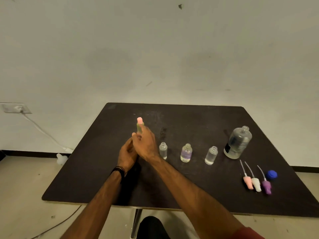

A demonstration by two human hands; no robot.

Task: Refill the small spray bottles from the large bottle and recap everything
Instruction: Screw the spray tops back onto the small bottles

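Observation:
A small green spray bottle (139, 125) with a pink spray top stands out above my two hands at the table's left middle. My right hand (145, 144) grips its upper part and my left hand (126, 153) holds its lower part, which is hidden. To the right stand three uncapped small clear bottles (163, 150) (186, 153) (211, 155) in a row. The large clear bottle (239, 143) stands open further right. Near the right front lie a pink spray head (248, 182), a white spray head (256, 184), a purple spray head (266, 186) and a blue cap (271, 175).
The dark table (89, 178) stands against a pale wall. A white cable (41, 131) runs from a wall socket down to the floor at the left. A table leg and my dark-clothed knee (151, 227) show below the front edge.

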